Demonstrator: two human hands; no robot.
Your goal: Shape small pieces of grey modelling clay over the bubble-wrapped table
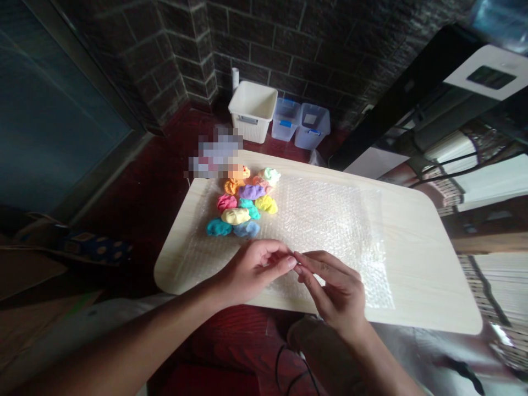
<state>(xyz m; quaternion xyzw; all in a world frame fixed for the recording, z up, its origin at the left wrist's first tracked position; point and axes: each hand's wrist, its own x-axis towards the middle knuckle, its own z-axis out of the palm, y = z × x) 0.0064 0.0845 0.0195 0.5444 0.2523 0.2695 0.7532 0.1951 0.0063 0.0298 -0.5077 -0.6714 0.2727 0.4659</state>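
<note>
My left hand (266, 268) and my right hand (332, 280) meet fingertip to fingertip over the front part of a bubble wrap sheet (330, 214). Both are closed in a pinch around something too small to make out. Beyond my left hand, several soft, wrinkled lumps like modelling clay lie grouped on the wrap's left side. Among them are a blue-grey lump (246, 229), a teal lump (218, 227), a pale yellow lump (236, 216), a purple lump (252, 191), a red lump (226, 203) and a bright yellow lump (266, 204).
The wrap lies on a light wooden table (421, 258) with rounded corners. On the floor behind stand a white bin (252, 124) and two clear plastic boxes, one a left box (285, 118). Black-framed equipment (412, 93) and stacked papers line the right. Cardboard (28, 269) is at left.
</note>
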